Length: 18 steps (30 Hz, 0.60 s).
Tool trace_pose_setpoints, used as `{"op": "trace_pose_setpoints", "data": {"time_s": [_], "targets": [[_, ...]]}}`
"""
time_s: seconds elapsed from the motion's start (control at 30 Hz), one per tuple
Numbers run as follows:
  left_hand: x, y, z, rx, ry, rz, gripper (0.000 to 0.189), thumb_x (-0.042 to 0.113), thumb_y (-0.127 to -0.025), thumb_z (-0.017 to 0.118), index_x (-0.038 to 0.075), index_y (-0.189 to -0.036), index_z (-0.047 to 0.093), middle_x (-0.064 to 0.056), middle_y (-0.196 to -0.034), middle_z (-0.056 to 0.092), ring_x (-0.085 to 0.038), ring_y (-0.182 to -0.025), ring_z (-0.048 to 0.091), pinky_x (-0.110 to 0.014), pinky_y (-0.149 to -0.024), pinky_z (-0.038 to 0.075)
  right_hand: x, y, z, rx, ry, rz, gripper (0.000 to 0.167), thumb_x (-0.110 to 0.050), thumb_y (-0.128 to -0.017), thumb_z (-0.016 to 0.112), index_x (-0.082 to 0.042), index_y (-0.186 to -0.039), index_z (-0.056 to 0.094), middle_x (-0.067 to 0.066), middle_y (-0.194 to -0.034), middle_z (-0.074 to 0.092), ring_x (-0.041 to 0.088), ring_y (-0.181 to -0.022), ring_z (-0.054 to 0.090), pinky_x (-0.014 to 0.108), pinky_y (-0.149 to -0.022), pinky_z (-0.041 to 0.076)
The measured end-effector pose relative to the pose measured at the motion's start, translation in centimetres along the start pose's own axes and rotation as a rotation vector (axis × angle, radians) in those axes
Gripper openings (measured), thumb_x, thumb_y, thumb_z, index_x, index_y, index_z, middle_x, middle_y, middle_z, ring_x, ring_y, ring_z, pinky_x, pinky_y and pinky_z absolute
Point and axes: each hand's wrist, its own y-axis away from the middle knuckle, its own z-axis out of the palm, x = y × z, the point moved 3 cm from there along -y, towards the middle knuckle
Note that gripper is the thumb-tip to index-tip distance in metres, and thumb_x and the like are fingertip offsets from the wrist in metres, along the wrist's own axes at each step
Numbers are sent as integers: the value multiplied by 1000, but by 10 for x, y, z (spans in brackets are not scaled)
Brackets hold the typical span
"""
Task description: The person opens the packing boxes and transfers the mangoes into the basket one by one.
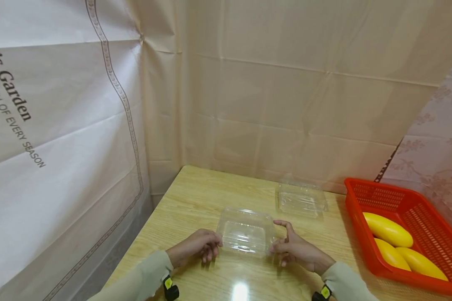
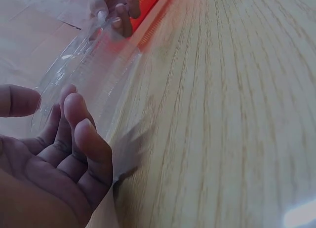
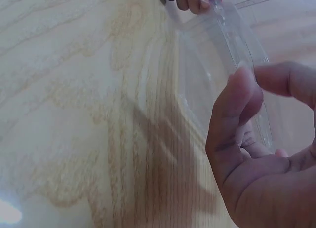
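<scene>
A clear plastic food container is held between both hands above the wooden table, its near edge toward me. At its left near corner, my left hand grips the rim, thumb on one side and curled fingers on the other. My right hand pinches the right near corner between thumb and a finger, while another finger reaches along the right side. Up close in the right wrist view, the thumb and finger meet at the container's edge. The left wrist view shows the container wall stretching between the two hands.
Another clear plastic container stands at the back of the wooden table. To the right, a red plastic basket holds 3 yellow, mango-like fruits. Cloth sheets hang behind the table and at both sides.
</scene>
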Motion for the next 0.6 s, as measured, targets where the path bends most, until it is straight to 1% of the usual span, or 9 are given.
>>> {"op": "trace_pose_setpoints", "data": {"time_s": [0.17,0.33,0.5,0.6], "targets": [[0,0,1,-3,1,-6,34,25,-103,55,-7,-108,66,-4,-79,66,-9,-58,56,-21,-52,48,-1,1,0,-3,-1,-8,91,-7,-100,64,-20,-156,-6,18,-100,72,14,-70,54,28,-60,56],[1,0,2,-7,-1,3,34,25,-103,55,-7,-108,66,-4,-78,66,-9,-58,57,-21,-52,48,-1,2,1,11,0,-9,91,-8,-99,66,-19,-156,-4,16,-99,72,13,-70,54,28,-61,55],[0,0,2,-5,-9,4,35,26,-103,55,-7,-108,67,-4,-78,66,-9,-57,57,-21,-52,48,0,2,2,43,-7,-5,90,-8,-98,67,-15,-155,-2,11,-96,71,16,-77,61,27,-62,54],[0,0,3,-5,-9,4,35,26,-103,55,-7,-108,67,-3,-77,66,-9,-57,57,-21,-51,48,0,2,3,55,-16,-4,89,-7,-98,67,-12,-154,-1,9,-94,70,18,-81,62,26,-61,51]]}}
